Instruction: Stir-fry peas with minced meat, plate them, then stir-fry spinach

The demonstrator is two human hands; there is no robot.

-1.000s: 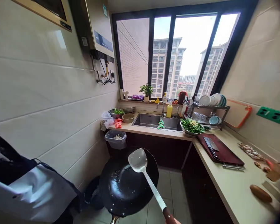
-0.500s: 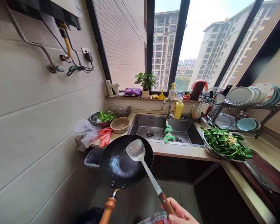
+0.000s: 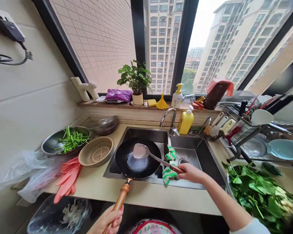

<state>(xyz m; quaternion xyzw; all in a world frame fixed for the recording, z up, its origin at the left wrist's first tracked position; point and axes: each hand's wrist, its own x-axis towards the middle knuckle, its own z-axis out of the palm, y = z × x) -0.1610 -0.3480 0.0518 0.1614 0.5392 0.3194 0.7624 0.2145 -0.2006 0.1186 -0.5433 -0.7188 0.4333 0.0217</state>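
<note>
Left grip (image 3: 107,221): wok (image 3: 127,160); right grip (image 3: 190,172): spatula (image 3: 140,151) (both clenched).

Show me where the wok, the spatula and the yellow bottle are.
wok (image 3: 127,161): head view, on its dark inner surface.
spatula (image 3: 140,151): head view, on its metal blade.
yellow bottle (image 3: 185,123): head view, on its body.

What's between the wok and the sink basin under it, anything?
Nothing visible. The wok, held by the left hand, is over the left basin, hiding its floor. The green-and-white cloth drapes the divider beside its right rim, not beneath. The spatula in the right hand lies inside the wok.
</note>
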